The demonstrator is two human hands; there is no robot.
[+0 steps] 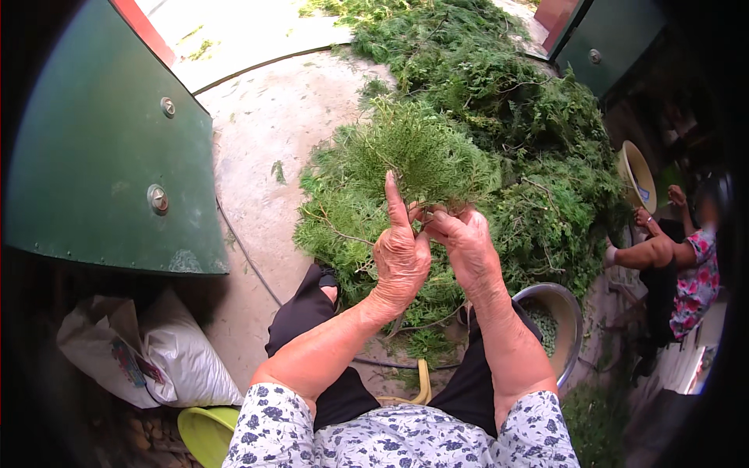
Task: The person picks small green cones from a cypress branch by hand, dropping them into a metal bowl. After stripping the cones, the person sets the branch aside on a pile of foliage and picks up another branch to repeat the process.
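At my far left, the green door panel [109, 156] ended in a slanting edge, and beside it a strip of pale floor [265, 148] lay open, scattered with a few green bits. To the right, the heap of cut greenery [538, 148] filled the floor as far as the second door panel [616, 51], leaving little room there.

A dark cable [246, 253] curved over the floor toward my left leg. Before me, above the heap's near side, stood the leafy sprig [417, 144]. My left hand [402, 257] had its index finger straight up against it and the other fingers curled; I could not tell whether they gripped the stem. Just beside it, my right hand [468, 242] had thumb and fingertips pinched on the sprig's lower edge. Well off to the right sat another person [690, 288] in a flowered top, arms bent.

Two pale sacks [191, 351] slumped below the left door, their contents hidden, with a yellow-green basin [204, 427] near them, its inside mostly out of sight. Close by my right leg, a metal bowl [565, 320] held small pale-green pieces. Farther right, a tan basin [638, 168] stood tipped near the other person, something bluish in it, too small to tell.
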